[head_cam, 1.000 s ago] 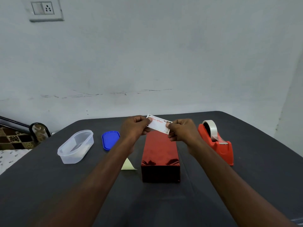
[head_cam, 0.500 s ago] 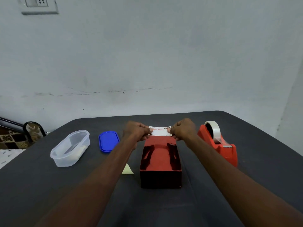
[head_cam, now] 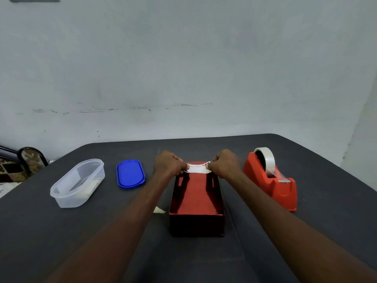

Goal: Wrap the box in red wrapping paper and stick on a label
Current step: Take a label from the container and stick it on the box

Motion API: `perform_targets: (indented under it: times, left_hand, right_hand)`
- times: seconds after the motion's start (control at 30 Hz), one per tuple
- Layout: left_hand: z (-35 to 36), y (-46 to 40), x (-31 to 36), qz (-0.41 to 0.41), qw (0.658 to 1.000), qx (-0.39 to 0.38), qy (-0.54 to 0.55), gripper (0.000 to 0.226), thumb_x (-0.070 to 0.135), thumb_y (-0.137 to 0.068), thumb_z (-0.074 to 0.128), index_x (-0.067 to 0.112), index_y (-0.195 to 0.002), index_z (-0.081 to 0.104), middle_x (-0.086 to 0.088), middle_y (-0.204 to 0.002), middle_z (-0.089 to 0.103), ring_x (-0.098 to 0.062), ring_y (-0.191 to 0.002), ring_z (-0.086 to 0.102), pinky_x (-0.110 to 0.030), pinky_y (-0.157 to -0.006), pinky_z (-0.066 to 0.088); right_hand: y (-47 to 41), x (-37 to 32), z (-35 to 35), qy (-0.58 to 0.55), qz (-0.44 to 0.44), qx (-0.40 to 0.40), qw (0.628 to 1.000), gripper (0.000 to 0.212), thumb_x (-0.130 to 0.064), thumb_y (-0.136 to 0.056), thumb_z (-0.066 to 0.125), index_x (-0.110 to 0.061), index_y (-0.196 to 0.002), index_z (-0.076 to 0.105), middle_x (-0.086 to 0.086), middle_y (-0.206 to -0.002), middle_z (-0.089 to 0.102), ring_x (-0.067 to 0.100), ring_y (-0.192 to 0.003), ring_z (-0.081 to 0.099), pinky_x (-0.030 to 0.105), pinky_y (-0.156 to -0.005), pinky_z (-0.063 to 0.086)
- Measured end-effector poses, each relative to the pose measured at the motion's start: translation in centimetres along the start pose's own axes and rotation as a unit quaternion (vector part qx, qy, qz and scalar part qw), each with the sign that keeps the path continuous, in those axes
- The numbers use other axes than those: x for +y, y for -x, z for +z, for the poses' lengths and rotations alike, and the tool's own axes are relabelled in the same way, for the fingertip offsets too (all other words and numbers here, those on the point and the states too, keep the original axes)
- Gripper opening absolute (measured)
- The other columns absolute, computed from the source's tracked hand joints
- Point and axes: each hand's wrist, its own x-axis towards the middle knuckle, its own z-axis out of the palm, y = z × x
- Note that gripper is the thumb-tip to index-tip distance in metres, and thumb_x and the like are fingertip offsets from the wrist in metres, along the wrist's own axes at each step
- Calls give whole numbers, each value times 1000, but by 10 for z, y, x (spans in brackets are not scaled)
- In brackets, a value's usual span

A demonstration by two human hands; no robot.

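Label (head_cam: 197,168) pinched at each end by my left hand (head_cam: 167,164) and right hand (head_cam: 224,163), low over the far end of the red-wrapped box (head_cam: 196,198), could stick crooked or wrinkled if one side lands first.

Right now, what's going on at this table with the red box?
A person is putting a small white paper label on a long box wrapped in shiny red paper. The left hand and right hand each pinch one end of the label, holding it at the far end of the box's top. A red tape dispenser sits to the right; a clear plastic tub and its blue oval lid lie to the left.
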Motion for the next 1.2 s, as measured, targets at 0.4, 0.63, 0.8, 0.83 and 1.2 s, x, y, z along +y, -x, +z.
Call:
perform_targets:
  times: [0.4, 0.63, 0.8, 0.83, 1.2]
  left_hand:
    - [0, 7, -19, 128, 977, 69, -158, 5, 26, -86, 72, 23, -86, 68, 3, -91, 72, -14, -85, 65, -36, -80, 56]
    - [14, 34, -16, 224, 913, -145, -307, 51, 40, -107, 29, 20, -154, 31, 0, -163, 23, -16, -151, 18, -41, -121, 21]
    - [-7, 36, -24, 178, 895, -138, -386, 57, 49, -106, 17, 28, -159, 13, 2, -166, 10, -25, -153, 7, -48, -122, 13]
    - [-11, 37, -26, 173, 900, -134, -378, 58, 51, -105, 18, 29, -158, 15, 0, -165, 14, -26, -153, 8, -48, -121, 13]
    - [-90, -9, -101, 50, 924, -6, -378, 43, 33, -99, 49, 20, -140, 50, -8, -137, 58, -29, -126, 53, -35, -103, 42]
  right_hand:
    - [23, 20, 7, 68, -153, 85, 982, 19, -14, -82, 63, -14, -101, 66, 5, -102, 66, 26, -98, 60, 35, -74, 48]
    - [38, 26, 11, 133, -224, -85, 962, 38, -24, -102, 41, -16, -134, 57, 4, -145, 54, 26, -136, 46, 41, -106, 43]
    - [46, 28, 0, 227, -177, -100, 953, 53, -38, -105, 30, -22, -155, 30, 2, -163, 27, 30, -149, 26, 52, -116, 31]
    - [46, 27, -2, 233, -168, -95, 953, 53, -39, -105, 30, -21, -155, 31, 5, -162, 29, 31, -148, 26, 52, -116, 31]
    - [69, -44, 21, 139, -262, -60, 953, 29, -26, -96, 49, -6, -114, 61, 11, -115, 63, 29, -114, 54, 36, -89, 43]
